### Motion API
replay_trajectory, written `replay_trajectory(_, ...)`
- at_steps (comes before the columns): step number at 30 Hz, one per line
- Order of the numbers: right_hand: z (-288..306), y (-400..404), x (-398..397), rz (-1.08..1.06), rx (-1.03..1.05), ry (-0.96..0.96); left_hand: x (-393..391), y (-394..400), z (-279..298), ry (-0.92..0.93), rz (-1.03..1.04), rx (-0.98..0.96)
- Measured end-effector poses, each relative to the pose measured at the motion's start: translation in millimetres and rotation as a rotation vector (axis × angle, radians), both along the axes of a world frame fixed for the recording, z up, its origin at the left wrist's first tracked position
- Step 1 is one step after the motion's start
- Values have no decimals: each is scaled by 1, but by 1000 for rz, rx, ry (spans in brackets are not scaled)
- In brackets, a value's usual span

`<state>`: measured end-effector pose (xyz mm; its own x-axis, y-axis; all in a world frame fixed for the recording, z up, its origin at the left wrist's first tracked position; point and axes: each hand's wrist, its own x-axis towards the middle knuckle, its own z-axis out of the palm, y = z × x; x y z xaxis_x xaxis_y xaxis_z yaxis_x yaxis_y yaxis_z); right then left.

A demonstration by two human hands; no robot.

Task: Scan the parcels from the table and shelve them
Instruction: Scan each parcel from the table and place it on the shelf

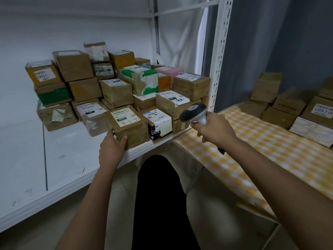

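A brown cardboard parcel with a white label and red handwriting sits at the front edge of the white shelf. My left hand grips its near left corner, thumb on the front face. My right hand holds a grey and black barcode scanner by its handle, head pointing left toward the parcels. Several stacked parcels fill the shelf behind. More parcels lie on the table with the yellow checked cloth at the right.
A perforated white shelf upright stands between shelf and table. A black-and-white labelled box sits right beside the held parcel. The left part of the shelf board is bare. My dark-clad leg is below, over a tiled floor.
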<state>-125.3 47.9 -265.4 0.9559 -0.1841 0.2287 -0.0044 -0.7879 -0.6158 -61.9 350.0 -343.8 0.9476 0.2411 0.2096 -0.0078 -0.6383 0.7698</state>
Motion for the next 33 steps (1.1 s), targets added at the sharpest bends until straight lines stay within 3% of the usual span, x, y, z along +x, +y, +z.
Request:
replay_trajectory(4, -1, -1, 1, 14, -5, -5, -1, -6, -4, -50, -1, -2)
replay_trajectory(8, -3, -4, 2, -6, 28, 10, -10, -15, 7, -234, -30, 69)
replay_trajectory(15, 3, -24, -9, -25, 49, 5, -20, -92, 40, -369, -350, 210)
replay_trajectory(26, 31, -166, -63, -370, -53, -15, 14, -269, 23, -272, -892, 307)
replay_trajectory(33, 15, -260, -81, -559, 65, -92, 49, -384, 15, -132, -1030, 248)
